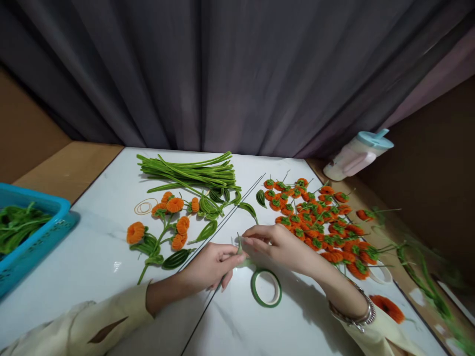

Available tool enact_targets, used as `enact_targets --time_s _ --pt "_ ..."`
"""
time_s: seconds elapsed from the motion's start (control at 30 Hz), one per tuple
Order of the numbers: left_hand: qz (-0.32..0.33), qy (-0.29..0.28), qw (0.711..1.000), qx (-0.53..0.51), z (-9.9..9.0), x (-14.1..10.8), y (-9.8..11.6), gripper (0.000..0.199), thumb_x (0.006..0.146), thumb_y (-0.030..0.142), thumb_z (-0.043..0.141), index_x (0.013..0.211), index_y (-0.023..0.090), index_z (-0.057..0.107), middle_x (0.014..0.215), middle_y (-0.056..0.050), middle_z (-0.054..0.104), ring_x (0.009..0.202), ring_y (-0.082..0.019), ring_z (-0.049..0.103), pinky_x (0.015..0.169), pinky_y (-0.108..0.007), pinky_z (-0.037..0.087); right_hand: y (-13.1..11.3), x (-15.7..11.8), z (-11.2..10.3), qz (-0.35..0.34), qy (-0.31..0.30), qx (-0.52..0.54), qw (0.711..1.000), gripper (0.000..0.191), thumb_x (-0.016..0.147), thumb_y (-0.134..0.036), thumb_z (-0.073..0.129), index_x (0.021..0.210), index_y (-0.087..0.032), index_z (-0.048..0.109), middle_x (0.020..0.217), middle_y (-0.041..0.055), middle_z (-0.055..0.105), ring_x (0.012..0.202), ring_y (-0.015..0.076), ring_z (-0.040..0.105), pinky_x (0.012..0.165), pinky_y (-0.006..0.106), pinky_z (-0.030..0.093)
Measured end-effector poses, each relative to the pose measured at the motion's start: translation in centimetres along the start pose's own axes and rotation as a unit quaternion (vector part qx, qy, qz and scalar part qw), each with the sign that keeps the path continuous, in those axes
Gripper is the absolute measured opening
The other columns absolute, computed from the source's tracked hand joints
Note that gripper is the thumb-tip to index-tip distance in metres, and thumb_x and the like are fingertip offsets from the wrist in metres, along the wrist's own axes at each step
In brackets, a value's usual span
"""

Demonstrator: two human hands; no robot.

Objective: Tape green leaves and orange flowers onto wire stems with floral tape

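My left hand (pixel 213 266) and my right hand (pixel 276 245) meet near the table's middle, fingertips pinched together. Between them stands a thin pale green stem (pixel 239 242), its lower part hidden by my left fingers. A pale strip, apparently floral tape, shows under the fingertips; where it ends is unclear. Just below lies a roll of green floral tape (pixel 254 288). To the left of my left hand rest a fuzzy branch with orange flowers (pixel 174 204) and a dark green leaf (pixel 176 258). Many orange pipe-cleaner flower heads (pixel 315 230) spread beyond my right hand.
A bundle of green pipe-cleaner stems (pixel 189 170) lies at the back, with rubber bands (pixel 146 206) nearer. A blue basket (pixel 61 212) holding green pieces stands left. At the right are a lidded cup (pixel 351 157), a white ring (pixel 381 274) and a loose orange flower (pixel 388 307).
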State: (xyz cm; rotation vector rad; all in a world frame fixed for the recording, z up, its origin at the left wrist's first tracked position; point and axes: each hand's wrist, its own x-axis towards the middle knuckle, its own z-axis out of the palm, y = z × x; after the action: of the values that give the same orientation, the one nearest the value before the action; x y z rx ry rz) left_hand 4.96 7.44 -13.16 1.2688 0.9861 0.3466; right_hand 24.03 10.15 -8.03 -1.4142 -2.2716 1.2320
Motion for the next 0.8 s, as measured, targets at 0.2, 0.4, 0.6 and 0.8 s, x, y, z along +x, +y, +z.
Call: enact_targets --time_s 0.2,0.4,0.6,0.8 --pt "-0.008 0.024 1.000 0.008 0.4 0.0 0.1 0.037 0.080 0.045 0.050 0.090 0.011 0.062 0.037 0.009 0.045 0.026 -0.005 0.029 0.029 -0.015 0.021 0.1 0.7 1.2 0.007 0.012 0.149 0.989 0.019 0.088 -0.025 0.051 0.098 -0.014 0.062 0.084 0.0072 0.069 0.071 0.0161 0.062 0.068 0.028 0.049" --pt "-0.003 0.017 1.000 0.005 0.3 0.1 0.0 0.042 0.081 0.048 0.051 0.095 0.010 0.064 0.038 0.009 0.046 0.026 -0.005 0.029 0.028 -0.015 0.020 0.0 1.2 1.8 0.046 0.031 0.230 0.972 0.016 0.083 -0.026 0.055 0.094 -0.015 0.062 0.080 0.0056 0.071 0.068 0.0156 0.064 0.065 0.028 0.051" --pt "0.000 0.019 1.000 -0.012 0.2 0.2 -0.3 0.053 0.085 0.048 0.048 0.117 0.007 0.058 0.038 0.009 0.045 0.026 -0.006 0.030 0.028 -0.015 0.022 0.4 1.2 0.4 0.034 0.042 0.155 0.986 0.020 0.084 -0.027 0.056 0.100 -0.015 0.062 0.080 0.0057 0.071 0.072 0.0166 0.066 0.066 0.027 0.050" --pt "-0.007 0.024 0.999 -0.030 0.1 0.1 -0.4 0.052 0.088 0.039 0.046 0.128 0.007 0.052 0.039 0.009 0.045 0.028 -0.006 0.028 0.029 -0.015 0.023 2.7 0.1 -3.3 0.018 0.079 -0.146 0.986 0.014 0.085 -0.021 0.055 0.091 -0.016 0.066 0.073 0.0051 0.069 0.061 0.0148 0.060 0.059 0.025 0.044"
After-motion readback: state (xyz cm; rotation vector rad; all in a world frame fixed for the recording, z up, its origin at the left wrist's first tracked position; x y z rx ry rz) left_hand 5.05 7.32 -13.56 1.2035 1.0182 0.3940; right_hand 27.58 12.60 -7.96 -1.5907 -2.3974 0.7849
